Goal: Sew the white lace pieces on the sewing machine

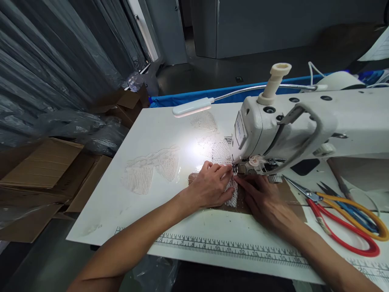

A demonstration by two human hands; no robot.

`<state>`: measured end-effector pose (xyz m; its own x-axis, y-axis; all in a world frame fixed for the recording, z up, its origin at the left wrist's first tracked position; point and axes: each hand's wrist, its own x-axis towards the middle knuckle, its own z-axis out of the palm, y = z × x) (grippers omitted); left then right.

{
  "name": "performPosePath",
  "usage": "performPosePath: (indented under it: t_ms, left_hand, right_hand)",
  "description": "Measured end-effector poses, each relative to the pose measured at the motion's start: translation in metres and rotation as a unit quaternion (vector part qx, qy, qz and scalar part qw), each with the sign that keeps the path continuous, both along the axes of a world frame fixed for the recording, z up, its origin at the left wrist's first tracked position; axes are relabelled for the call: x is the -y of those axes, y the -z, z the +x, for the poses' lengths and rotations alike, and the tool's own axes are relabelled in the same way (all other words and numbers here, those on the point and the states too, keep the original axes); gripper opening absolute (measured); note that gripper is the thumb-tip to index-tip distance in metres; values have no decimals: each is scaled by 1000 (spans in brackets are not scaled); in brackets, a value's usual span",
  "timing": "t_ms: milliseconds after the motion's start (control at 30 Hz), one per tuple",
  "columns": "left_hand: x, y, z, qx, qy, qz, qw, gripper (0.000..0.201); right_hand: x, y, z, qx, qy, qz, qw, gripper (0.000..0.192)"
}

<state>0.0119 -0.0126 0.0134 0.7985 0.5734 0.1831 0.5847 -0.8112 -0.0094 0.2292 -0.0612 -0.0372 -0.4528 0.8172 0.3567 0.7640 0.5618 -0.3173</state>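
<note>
A strip of white lace (233, 195) lies under the needle end of the sewing machine (304, 125), its near end on a brown sheet (287, 194). The left hand (212, 184) rests on it from the left — thumb and index finger apart, fingertips pressing beside the presser foot. The right hand (261, 196) comes in from the other side, its index finger stretched to the lace's edge near the foot; the machine head covers part of its fingers, so I cannot tell whether they pinch anything.

Just beyond the left hand, more openwork (221, 151) spreads in the bright light of a slim white lamp (193, 107). A separate lace piece with two fan-shaped lobes (167, 165) lies to the left on the white table (106, 202). Beside the right forearm are scissors with red and orange loops (349, 233), partly over a blue-handled tool (363, 217). A printed ruler (219, 247) runs along the near edge — and an open cardboard box (42, 162) stands left of the table.
</note>
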Motion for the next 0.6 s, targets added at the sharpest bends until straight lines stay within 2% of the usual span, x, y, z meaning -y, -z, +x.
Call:
performPosePath:
  t_ms: [200, 467, 600]
  left_hand:
    - [2, 0, 7, -4, -33, 6, 999, 46]
    - [0, 2, 11, -5, -57, 15, 998, 47]
    - [0, 6, 10, 34, -60, 20, 997, 43]
  right_hand:
    - [2, 3, -1, -14, 20, 1, 1000, 44]
    - [12, -19, -4, -87, 64, -80, 991, 38]
    - [9, -21, 2, -92, 66, -69, 991, 37]
